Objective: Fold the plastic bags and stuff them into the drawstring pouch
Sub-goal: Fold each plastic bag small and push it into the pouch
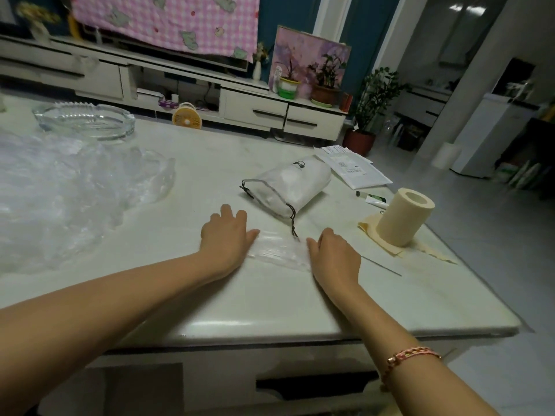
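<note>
A folded bag (279,250), clear plastic flattened into a narrow strip, lies on the desk (264,298) near its front edge, stretched between the two hands; the left hand (228,235) lies flat with fingers spread and straight, its thumb side covering the strip's left end; the right hand (333,253) also lies flat, fingers straight and pointing away, its thumb edge on the strip's right end; neither hand grips anything, both press palm down.

Just beyond the strip lies the pouch (288,187), on its side, pale and see-through, already bulging with white plastic; its mouth faces the left hand and is edged by a dark cord (292,226), one end of which trails down to touch the strip's far edge between the hands.

Well to the left a loose pile of bags (60,190), crumpled and clear, spreads across the desk; behind it stands a glass ashtray (84,120).

To the right of the pouch lie some papers (351,169) and a small tube (372,198); nearer the right hand a cream tissue roll (405,217) stands upright on its own loose sheets.

A bracelet (411,357) circles the right wrist.
</note>
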{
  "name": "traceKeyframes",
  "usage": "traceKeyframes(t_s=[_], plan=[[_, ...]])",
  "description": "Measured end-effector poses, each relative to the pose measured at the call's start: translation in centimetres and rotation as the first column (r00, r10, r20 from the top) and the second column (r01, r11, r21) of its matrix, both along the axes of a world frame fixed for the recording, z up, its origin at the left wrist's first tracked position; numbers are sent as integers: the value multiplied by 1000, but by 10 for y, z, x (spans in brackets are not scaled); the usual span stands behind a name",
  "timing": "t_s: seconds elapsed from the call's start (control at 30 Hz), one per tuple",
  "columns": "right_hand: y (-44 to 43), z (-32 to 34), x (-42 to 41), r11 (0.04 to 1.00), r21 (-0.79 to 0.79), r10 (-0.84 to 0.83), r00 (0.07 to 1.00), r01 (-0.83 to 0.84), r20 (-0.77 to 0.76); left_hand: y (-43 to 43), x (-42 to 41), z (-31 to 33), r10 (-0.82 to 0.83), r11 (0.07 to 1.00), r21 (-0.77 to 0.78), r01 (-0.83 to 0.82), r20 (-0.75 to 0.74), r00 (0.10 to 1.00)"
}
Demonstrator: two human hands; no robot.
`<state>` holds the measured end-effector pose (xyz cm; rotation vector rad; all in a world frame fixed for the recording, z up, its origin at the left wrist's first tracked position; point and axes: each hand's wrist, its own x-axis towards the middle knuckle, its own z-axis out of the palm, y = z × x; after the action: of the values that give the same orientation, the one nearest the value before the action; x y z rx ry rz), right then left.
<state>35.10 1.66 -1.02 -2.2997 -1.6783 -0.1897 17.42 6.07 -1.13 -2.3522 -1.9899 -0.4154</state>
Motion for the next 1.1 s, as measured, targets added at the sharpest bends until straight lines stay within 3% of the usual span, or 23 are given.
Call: traceKeyframes(t_s=[0.1, 0.17, 0.23, 0.3, 0.33, 0.4, 0.47, 0.53, 0.6, 0.67, 0.77, 0.87, 0.93, 0.97, 1.03, 1.1], plan=[[-2, 0, 3, 1000, 18, -25, 1000, 25, 14, 3, -2, -2, -54, 998, 17, 54, -9, 999], [-4, -1, 6, 999, -7, -37, 998, 38, 46, 5, -3, -2, -69, 998, 6, 69, 176, 982], [-4, 2, 11, 998, -13, -61, 998, 61, -4, 7, -5, 4, -18, 997, -54, 58, 558, 829], [1, 11, 17, 994, 46, -81, 953, 99, -293, 11, -7, 13, -1, 995, -59, 80, 794, 607], [4, 19, 18, 991, 93, -37, 869, 95, -493, 11, -7, 19, -26, 992, -46, 115, 830, 557], [4, 39, 15, 983, 182, 153, 588, -10, -794, 7, -8, 33, -99, 962, -42, 271, 868, 486], [-3, 58, 5, 948, 212, 290, 372, -235, -882, -2, -8, 44, -126, 897, -82, 435, 896, 427], [-11, 68, -6, 859, 137, 302, 273, -492, -913, -11, -8, 51, -160, 842, -108, 528, 886, 436], [-18, 67, -15, 721, 8, 244, 243, -693, -939, -19, -8, 54, -208, 812, -108, 574, 865, 457], [-24, 61, -19, 653, -66, 173, 233, -754, -957, -24, -9, 54, -248, 803, -100, 587, 841, 482], [-28, 58, -20, 701, -88, 174, 289, -708, -941, -20, -18, 54, -266, 853, -68, 518, 797, 542], [-29, 56, -20, 734, -68, 174, 283, -676, -943, -10, -34, 57, -160, 962, -19, 273, 770, 618], [-30, 55, -24, 803, -42, 186, 316, -594, -930, -8, -42, 61, -66, 976, -68, 209, 816, 574], [-30, 55, -27, 843, -12, 187, 315, -538, -930, -10, -41, 63, -15, 951, -149, 271, 852, 523], [-29, 55, -31, 900, 53, 187, 274, -433, -943, -17, -33, 64, 108, 814, -338, 473, 887, 449], [-29, 56, -34, 917, 106, 205, 225, -386, -953, -25, -20, 56, 197, 717, -417, 558, 890, 412]])
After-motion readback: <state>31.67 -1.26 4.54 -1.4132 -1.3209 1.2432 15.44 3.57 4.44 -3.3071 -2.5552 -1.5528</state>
